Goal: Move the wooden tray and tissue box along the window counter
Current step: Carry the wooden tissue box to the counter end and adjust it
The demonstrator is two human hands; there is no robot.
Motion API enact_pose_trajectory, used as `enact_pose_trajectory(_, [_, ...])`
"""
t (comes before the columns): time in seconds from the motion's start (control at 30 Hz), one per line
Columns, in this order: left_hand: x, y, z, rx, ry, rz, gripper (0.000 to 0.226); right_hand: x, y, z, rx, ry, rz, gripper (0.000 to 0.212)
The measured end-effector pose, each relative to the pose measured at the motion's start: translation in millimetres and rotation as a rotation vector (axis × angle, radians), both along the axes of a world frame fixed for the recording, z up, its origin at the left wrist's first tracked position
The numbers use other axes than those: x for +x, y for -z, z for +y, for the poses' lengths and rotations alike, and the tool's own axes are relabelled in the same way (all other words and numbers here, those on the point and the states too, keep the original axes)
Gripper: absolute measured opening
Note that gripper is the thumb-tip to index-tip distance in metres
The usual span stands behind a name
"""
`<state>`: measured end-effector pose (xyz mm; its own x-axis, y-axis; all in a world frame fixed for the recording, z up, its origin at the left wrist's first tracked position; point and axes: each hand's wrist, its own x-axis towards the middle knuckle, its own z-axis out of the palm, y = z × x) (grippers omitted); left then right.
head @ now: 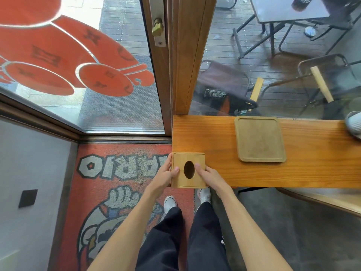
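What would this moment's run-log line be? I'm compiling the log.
both hands hold tissue box | left hand, right hand | box at counter near-left corner | wooden tray untouched, apart

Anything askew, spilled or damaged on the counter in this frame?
Nothing spilled or broken. The wooden tray lies slightly rotated against the counter edges. The tissue box, gripped by left hand and right hand, sits at the counter's corner.
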<state>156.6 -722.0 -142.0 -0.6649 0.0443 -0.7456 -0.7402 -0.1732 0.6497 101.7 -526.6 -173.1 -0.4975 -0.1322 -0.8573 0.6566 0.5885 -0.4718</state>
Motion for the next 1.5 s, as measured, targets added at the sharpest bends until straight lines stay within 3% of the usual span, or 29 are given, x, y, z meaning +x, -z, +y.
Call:
enact_pose_trajectory(0.33, [-0.5, 3.4, -3.1, 0.002, 0.024, 0.02, 0.074, 3.2, 6.3, 3.0, -0.037, 0.038, -0.025, 0.126])
enact_pose_trajectory(0.53, [-0.7, -16.4, 1.2, -0.055, 0.053, 0.007, 0.086, 7.2, -22.8, 1.7, -0.047, 0.005, -0.033, 0.115])
enact_pose_trajectory(0.6, [2.5, -27.2, 8.3, -0.21, 0.082, 0.072, 0.085, 11.1, -41.7, 10.9, -0.065, 0.03, 0.026, 0.099])
enact_pose_trajectory(0.63, [5.0, -32.3, 12.6, -0.394, 0.119, 0.119, 0.081, 13.1, -48.5, 18.5, -0.048, 0.014, 0.081, 0.092])
enact_pose_trajectory(0.73, [15.6, -41.6, 27.5, -1.019, 0.357, 0.242, 0.074, 12.7, -61.4, 45.3, 0.204, -0.35, 0.303, 0.08])
enact_pose_trajectory(0.83, [22.5, -53.6, 48.6, -1.231, 0.61, 0.266, 0.064, -1.6, -73.2, 69.0, 0.418, -0.728, 0.477, 0.076])
enact_pose_trajectory(0.93, [24.1, -57.0, 70.3, -1.285, 0.72, 0.181, 0.051, -23.1, -95.4, 85.6, 0.459, -0.886, 0.548, 0.072])
enact_pose_trajectory(1.07, [17.2, -66.3, 101.9, -1.175, 0.512, 0.04, 0.05, -46.5, -112.3, 102.1, 0.362, -0.817, 0.511, 0.064])
enact_pose_trajectory(1.27, [16.9, -66.0, 133.8, -0.836, -0.214, -0.098, 0.051, -44.7, -104.5, 108.8, 0.013, -0.395, 0.163, 0.071])
enact_pose_trajectory(1.37, [23.2, -71.9, 125.6, -0.857, -0.396, -0.129, 0.046, -34.1, -98.5, 92.8, -0.084, -0.253, -0.016, 0.074])
enact_pose_trajectory(1.5, [32.3, -63.9, 95.6, -0.952, -0.458, -0.129, 0.043, -22.7, -85.1, 57.9, -0.256, -0.189, -0.057, 0.075])
